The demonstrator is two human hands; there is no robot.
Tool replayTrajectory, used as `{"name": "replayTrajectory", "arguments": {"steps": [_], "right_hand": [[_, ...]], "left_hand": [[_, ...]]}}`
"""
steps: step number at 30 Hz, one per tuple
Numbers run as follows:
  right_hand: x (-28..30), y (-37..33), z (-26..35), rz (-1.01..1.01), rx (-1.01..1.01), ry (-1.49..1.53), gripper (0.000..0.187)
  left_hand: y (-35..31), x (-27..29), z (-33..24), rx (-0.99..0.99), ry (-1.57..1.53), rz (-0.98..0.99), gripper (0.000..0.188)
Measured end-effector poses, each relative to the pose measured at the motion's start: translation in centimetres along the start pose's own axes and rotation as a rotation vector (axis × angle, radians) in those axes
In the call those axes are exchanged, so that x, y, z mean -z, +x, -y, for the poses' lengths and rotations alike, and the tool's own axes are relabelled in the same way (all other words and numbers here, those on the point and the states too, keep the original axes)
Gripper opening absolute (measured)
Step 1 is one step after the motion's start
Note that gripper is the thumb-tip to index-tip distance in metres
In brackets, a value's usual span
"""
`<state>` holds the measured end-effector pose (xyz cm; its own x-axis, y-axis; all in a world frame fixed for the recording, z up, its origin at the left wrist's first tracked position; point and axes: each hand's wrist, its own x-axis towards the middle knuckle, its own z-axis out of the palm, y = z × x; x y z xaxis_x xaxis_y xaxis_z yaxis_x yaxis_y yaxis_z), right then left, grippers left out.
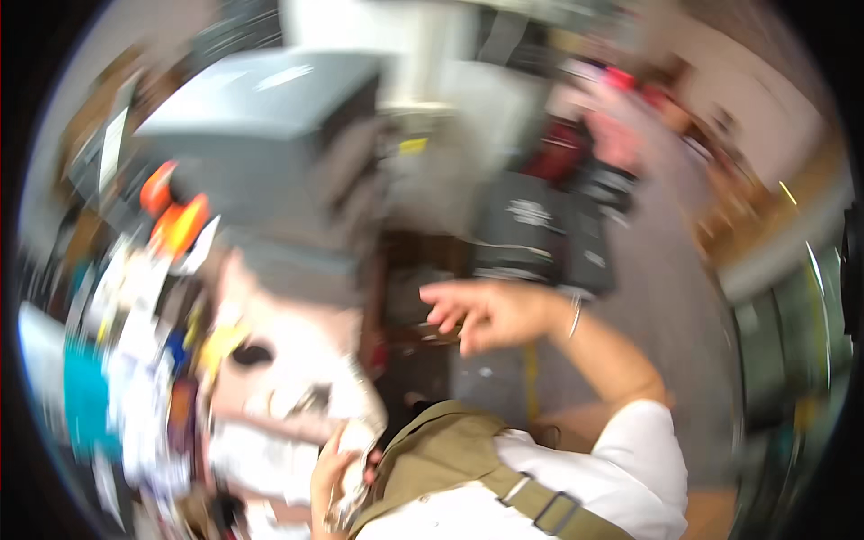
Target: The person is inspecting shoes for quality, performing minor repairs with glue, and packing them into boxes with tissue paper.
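Observation:
My right hand (490, 312) is stretched out in front of me, fingers loosely apart and partly curled, with nothing in them. A thin bracelet (575, 317) circles that wrist. Low in front, close to my olive apron (441, 463), my left hand (331, 472) is closed around a pale, cloth-like thing (362, 434) at the table's edge. Motion blur hides what exactly it is. Beside it, the pale pink tabletop (297, 337) carries white pieces and a small dark oval thing (253, 354).
A large grey box-shaped cabinet (261, 153) stands beyond the table. Orange objects (180, 220) and blurred clutter, including a teal thing (90, 396), lie to the left. Dark boxes or cases (522, 225) stand on the grey floor (666, 297) ahead of my right hand.

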<state>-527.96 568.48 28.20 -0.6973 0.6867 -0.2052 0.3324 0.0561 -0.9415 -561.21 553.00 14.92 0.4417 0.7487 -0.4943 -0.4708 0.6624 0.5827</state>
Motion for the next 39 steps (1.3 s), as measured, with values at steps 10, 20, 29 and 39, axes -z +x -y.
{"name": "replayTrajectory", "arguments": {"steps": [10,20,29,39], "right_hand": [[-27.2,11.6,-5.5,0.724,-0.246,0.722,0.057],[-38.4,11.3,-2.2,1.257,-0.732,0.56,0.049],[-29.2,23.5,-2.1,1.535,-0.227,-0.031,0.036],[-29.9,47.6,-3.1,0.473,0.072,0.083,0.041]], "left_hand": [[-11.0,4.1,10.2,-0.429,0.193,-0.531,0.077],[-17.6,6.9,9.8,-0.753,-0.158,-0.485,0.057],[-12.4,4.2,8.8,-0.67,-0.201,-0.67,0.033],[-9.3,6.0,5.1,-0.648,-0.061,-0.826,0.033]]}}
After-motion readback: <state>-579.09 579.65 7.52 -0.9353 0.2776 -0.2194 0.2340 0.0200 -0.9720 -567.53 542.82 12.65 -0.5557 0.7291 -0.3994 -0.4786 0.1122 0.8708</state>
